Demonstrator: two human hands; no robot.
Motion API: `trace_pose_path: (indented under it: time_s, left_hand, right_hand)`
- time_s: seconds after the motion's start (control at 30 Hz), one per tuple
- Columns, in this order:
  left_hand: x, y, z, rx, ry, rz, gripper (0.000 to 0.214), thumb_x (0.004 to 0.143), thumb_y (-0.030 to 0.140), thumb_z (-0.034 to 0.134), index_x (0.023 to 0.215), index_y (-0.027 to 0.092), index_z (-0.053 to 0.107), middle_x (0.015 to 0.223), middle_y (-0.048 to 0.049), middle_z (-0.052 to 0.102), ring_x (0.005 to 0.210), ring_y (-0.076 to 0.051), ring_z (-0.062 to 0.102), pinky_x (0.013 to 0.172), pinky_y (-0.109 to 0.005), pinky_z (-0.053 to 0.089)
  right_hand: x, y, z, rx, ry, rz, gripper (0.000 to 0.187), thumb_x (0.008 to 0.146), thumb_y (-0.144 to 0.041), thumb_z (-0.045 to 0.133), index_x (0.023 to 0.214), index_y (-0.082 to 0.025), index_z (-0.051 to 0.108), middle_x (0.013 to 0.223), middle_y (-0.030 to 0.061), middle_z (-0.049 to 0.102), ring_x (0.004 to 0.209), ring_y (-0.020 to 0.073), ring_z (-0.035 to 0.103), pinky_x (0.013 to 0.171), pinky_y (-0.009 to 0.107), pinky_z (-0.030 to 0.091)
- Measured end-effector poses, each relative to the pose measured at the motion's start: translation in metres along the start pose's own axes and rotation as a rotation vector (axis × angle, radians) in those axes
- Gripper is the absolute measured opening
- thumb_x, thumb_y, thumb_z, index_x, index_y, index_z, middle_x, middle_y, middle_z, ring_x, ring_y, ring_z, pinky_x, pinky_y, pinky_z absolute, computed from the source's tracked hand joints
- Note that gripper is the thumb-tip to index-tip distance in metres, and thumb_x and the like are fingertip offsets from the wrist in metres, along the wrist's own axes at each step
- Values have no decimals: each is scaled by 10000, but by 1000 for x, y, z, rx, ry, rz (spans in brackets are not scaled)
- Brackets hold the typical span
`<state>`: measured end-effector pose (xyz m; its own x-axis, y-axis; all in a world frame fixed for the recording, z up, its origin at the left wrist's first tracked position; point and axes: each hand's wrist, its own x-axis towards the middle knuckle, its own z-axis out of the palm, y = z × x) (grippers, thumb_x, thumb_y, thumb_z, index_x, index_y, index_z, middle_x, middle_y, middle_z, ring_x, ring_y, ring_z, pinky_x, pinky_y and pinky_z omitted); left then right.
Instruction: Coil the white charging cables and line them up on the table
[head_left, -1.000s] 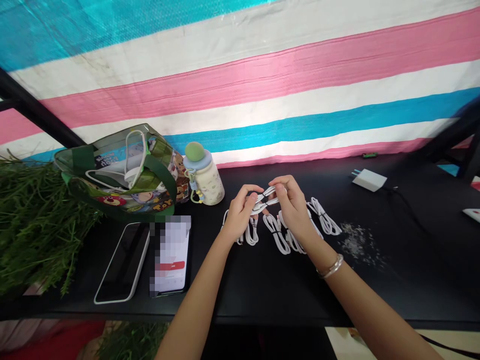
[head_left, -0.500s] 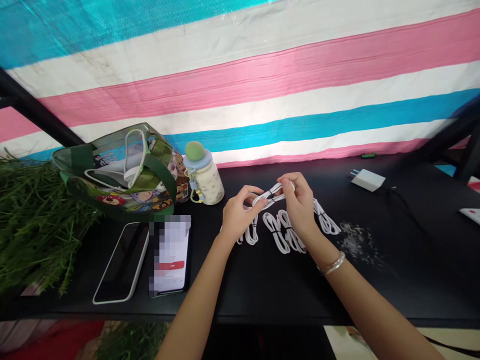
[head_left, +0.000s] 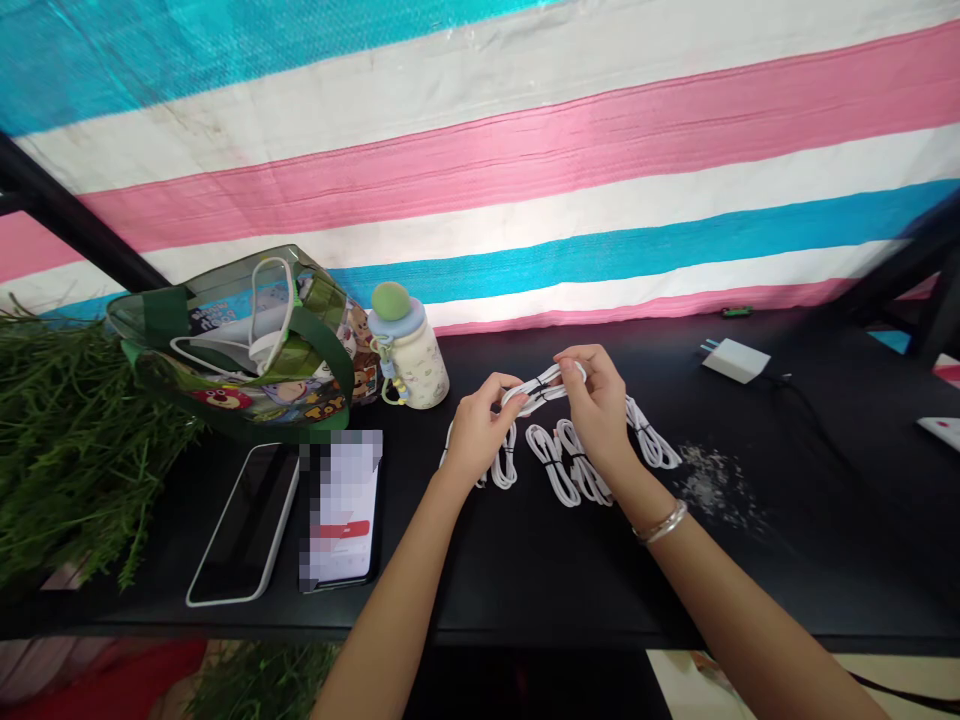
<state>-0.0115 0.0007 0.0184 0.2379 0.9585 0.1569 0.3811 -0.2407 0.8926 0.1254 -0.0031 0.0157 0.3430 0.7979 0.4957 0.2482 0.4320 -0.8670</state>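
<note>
White cable (head_left: 541, 388) pinched between both hands (head_left: 478, 432) (head_left: 598, 408).

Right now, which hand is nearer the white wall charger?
Right hand, left of the white wall charger with a gap; left hand sits farther left of it.

A white charging cable (head_left: 541, 388), looped up with a little black tie, is held in the air, and several more bundled white coils (head_left: 579, 472) are left lying just below it.
</note>
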Motion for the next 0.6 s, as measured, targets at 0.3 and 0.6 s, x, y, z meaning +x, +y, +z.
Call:
trace_pose_path:
  time_s: [0.3, 0.6]
  left_hand:
    - [0, 1, 4, -154, 7, 3, 126, 812, 225, 540, 916, 198, 606, 700, 28, 561, 640, -116, 537, 579, -191, 436]
    - [0, 3, 5, -242, 40, -2, 128, 800, 196, 563, 927, 194, 554, 588, 76, 457, 494, -71, 390, 522, -179, 360]
  right_hand:
    - [-1, 0, 0, -6, -11, 14, 175, 832, -396, 513, 809, -223, 511, 714, -10, 508, 620, 140, 500, 578, 291, 426]
    - [1, 2, 0, 122, 0, 134, 233, 761, -425, 593, 828, -232, 482, 606, -47, 476, 543, 133, 457, 526, 285, 389]
